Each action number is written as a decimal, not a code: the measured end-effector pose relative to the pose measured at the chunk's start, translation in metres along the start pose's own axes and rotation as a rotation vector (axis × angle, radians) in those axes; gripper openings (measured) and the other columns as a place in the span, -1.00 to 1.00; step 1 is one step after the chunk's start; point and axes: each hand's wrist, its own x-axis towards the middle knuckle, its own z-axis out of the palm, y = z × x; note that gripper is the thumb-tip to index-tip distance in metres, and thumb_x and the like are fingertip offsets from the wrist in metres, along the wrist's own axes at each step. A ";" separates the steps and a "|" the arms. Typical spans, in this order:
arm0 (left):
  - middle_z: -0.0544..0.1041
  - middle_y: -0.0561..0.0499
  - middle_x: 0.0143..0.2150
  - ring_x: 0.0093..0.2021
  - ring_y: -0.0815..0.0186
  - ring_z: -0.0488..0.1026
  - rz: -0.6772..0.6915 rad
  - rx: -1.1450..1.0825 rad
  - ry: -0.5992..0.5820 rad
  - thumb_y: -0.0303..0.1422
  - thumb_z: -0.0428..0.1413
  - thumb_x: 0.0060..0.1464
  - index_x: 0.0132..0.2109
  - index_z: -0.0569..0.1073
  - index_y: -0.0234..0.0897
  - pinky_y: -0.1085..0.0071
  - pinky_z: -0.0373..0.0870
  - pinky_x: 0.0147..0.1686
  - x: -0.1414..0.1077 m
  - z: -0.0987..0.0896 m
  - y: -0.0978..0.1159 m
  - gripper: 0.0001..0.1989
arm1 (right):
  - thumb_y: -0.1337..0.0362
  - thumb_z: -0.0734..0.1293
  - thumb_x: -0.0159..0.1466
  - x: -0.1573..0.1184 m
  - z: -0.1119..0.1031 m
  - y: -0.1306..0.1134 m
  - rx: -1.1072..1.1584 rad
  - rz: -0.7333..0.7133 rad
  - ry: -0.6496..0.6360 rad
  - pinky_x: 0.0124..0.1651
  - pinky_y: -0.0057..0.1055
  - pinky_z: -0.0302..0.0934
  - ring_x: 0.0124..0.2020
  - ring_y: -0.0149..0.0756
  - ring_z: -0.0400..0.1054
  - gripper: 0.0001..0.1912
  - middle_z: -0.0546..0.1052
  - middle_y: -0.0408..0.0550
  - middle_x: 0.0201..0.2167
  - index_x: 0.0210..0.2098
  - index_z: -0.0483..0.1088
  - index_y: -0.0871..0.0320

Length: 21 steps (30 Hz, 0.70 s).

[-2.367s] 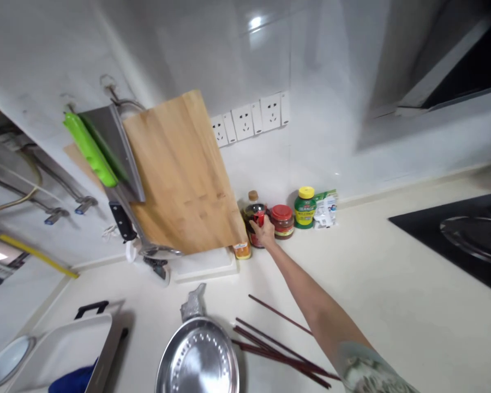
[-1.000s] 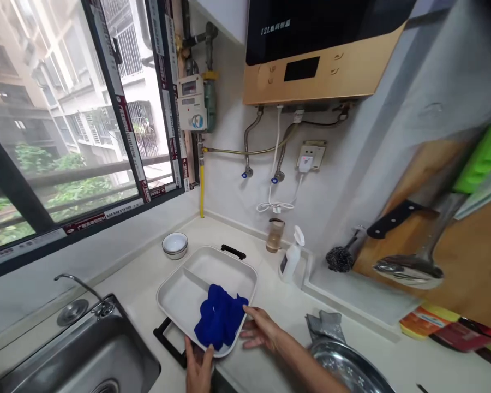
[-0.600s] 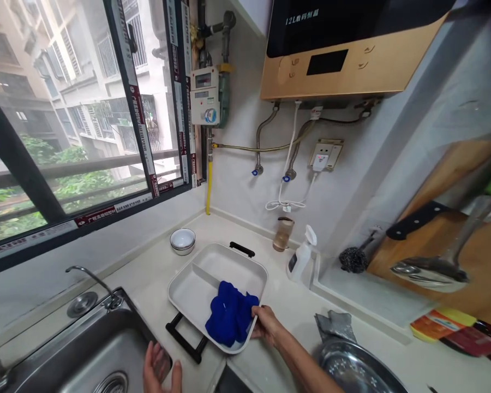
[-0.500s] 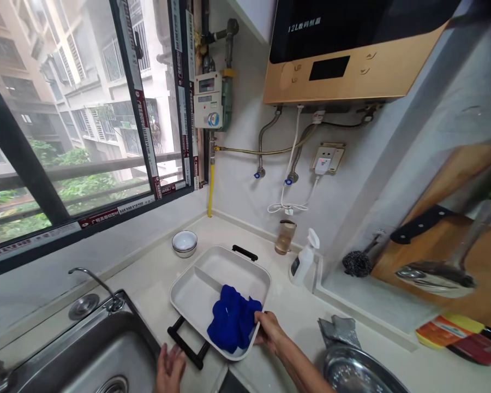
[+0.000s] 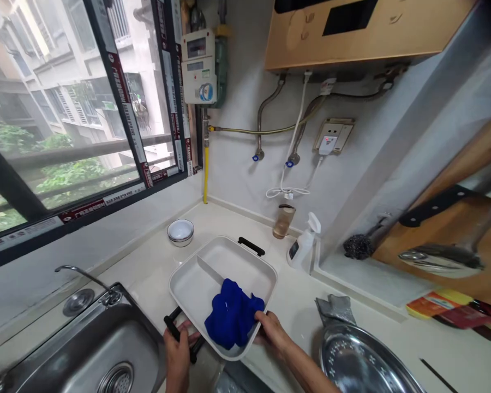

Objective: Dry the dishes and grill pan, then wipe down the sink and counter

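the head view looks down on a pale kitchen counter (image 5: 294, 295) in a corner under a window. low in the middle of the frame sits a white rectangular pan with two compartments and black handles (image 5: 196, 275); a crumpled blue cloth (image 5: 232, 319) lies in its nearer right compartment, spilling toward the rim.

the left hand (image 5: 178, 349), at the bottom centre-left, is clenched round the pan's near black handle (image 5: 175, 334), fingers wrapped over the bar. the right hand (image 5: 272, 334), just right of the cloth, grasps the pan's near right rim, thumb on top of the edge and touching the cloth's border. the far black handle (image 5: 251, 246) sticks out behind the pan.

in the lower left corner is a steel sink (image 5: 85, 355) with a thin curved tap (image 5: 84, 275) at its back edge. a small white bowl (image 5: 180, 232) stands behind the pan, near the wall under the window. right of it, against the back wall, are a clear brownish cup (image 5: 283, 221) and a white spray bottle (image 5: 304, 248), just beside each other.

at the lower right a perforated round steel tray (image 5: 364, 363) lies on the counter with a grey crumpled cloth (image 5: 336, 310) at its upper edge. a wooden cutting board (image 5: 466, 229) leans at the right edge, a steel ladle (image 5: 442, 259) and a black-handled knife (image 5: 437, 204) in front of it.
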 end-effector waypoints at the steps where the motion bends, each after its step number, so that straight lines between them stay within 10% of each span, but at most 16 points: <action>1: 0.56 -0.10 -0.18 -0.53 0.28 0.55 0.003 0.021 0.002 -0.37 0.13 -0.01 0.01 0.24 -0.23 0.24 0.56 -0.39 -0.001 0.004 0.000 -0.59 | 0.08 0.37 0.04 -0.002 -0.002 -0.002 -0.014 0.002 -0.023 -0.41 -0.33 0.35 -0.51 -0.30 0.40 -0.70 0.47 -0.15 -0.53 -0.34 0.31 0.13; 8: 0.51 -0.22 -0.06 -0.37 0.18 0.57 0.058 0.241 -0.041 -0.24 0.09 -0.07 0.05 0.22 -0.30 0.10 0.55 -0.23 -0.014 0.009 0.005 -0.49 | -0.19 0.40 0.03 -0.033 -0.028 0.001 -0.120 -0.023 -0.107 -0.37 -0.28 0.37 -0.40 -0.24 0.47 -0.35 0.51 0.01 -0.27 -0.08 0.33 0.15; 14: 0.11 -0.47 0.35 0.31 -0.21 0.16 0.714 0.877 0.086 -0.02 0.02 0.04 0.32 0.08 -0.47 -0.15 0.36 0.10 -0.043 -0.009 0.039 -0.17 | -0.16 0.41 0.03 -0.080 -0.069 0.015 -0.241 -0.166 -0.282 -0.35 -0.39 0.27 -0.35 -0.26 0.43 -0.43 0.50 -0.05 -0.36 -0.17 0.42 0.15; 18: 0.40 -0.18 0.22 0.06 0.05 0.49 0.719 0.878 -0.326 -0.07 -0.02 0.18 0.25 0.27 -0.12 0.33 0.57 -0.40 -0.083 0.034 0.049 -0.46 | -0.15 0.37 0.11 -0.127 -0.103 0.023 -0.276 -0.165 -0.303 -0.22 -0.36 0.29 -0.28 -0.24 0.46 -0.46 0.55 -0.02 -0.26 -0.11 0.45 0.12; 21: 0.44 -0.07 0.21 0.13 0.16 0.46 0.948 0.812 -0.740 -0.20 -0.01 0.23 0.12 0.42 -0.06 0.46 0.58 -0.37 -0.120 0.088 0.031 -0.65 | -0.12 0.39 0.11 -0.166 -0.139 0.039 -0.198 -0.095 -0.255 -0.19 -0.34 0.31 -0.25 -0.22 0.48 -0.43 0.58 -0.03 -0.24 -0.01 0.43 0.09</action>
